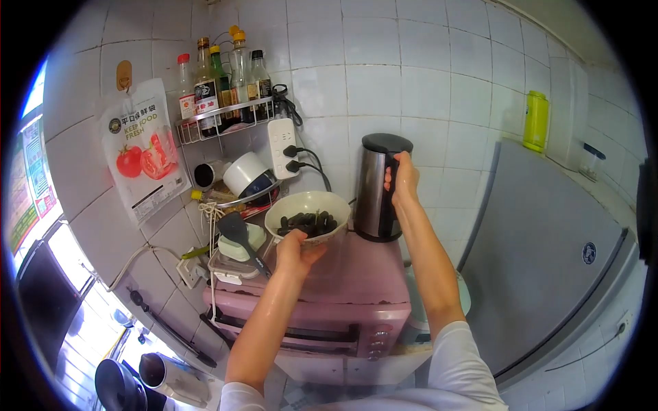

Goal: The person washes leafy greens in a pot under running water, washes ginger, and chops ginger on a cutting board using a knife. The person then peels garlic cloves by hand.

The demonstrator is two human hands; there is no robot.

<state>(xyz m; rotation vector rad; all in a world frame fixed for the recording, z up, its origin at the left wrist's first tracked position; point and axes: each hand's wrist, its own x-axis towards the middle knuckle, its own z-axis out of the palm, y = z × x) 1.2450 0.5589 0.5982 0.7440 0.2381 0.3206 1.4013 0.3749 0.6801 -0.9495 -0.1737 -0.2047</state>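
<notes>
My left hand (295, 252) grips the near rim of a cream bowl (312, 201), thumb at the edge and fingers beneath. Dark, elongated pieces (310, 222) lie in the bottom of this bowl. To the right stands a tall steel electric kettle (372, 186) with a black lid, upright at the back of a pink toaster oven (363, 281). Wrapped round the kettle's black handle is my right hand (404, 177). The bowl is held over the oven top, just left of the kettle.
A black spatula (237, 231) leans over containers left of the bowl. Bottles (240, 75) fill a corner rack, beside a power strip (281, 145) with two plugs. On the right is a grey fridge (541, 253) with a yellow-green bottle (535, 122) on top.
</notes>
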